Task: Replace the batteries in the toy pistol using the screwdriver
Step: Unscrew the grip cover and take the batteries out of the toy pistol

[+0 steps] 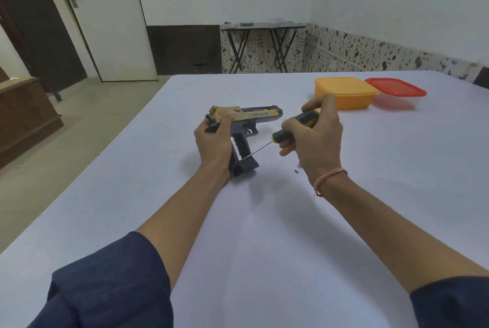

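Observation:
The toy pistol [254, 116], tan on top with a dark grip, lies on its side on the white table [264, 222], barrel to the right. My left hand [214, 142] grips its rear and grip. A silvery battery [235, 146] shows in the open grip. My right hand [315, 139] holds the black-and-orange screwdriver [296, 128]. Its thin shaft slants down-left, and the tip touches the grip near the battery's lower end. A small dark piece [297, 171] lies on the table under my right wrist.
An orange lidded box [344, 92] and a clear box with a red lid [397, 91] stand at the back right of the table. The table's left edge runs diagonally, with floor and a wooden cabinet [23, 116] beyond. A folding table [262, 36] stands by the far wall.

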